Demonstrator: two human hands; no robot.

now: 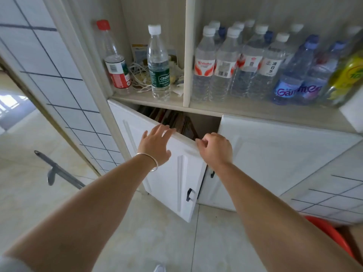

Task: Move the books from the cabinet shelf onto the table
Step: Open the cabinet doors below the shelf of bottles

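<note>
One view only, head-mounted, wide-angle; straight lines bow toward the frame edges. Looks forward and steeply down at a cabinet (255, 114) from close, within arm's reach. Both forearms enter from the bottom corners and converge mid-frame at the half-open door (172, 173). Open shelf (149, 101) with bottles fills the top half. Floor (147, 242) fills the bottom; a shoe tip shows at the bottom edge. Doorway and tiled wall at left.

Books (172, 118) — dark brownish spines, leaning upright in lower cabinet (275, 146) compartment — half-hidden behind ajar door (169, 173).
</note>
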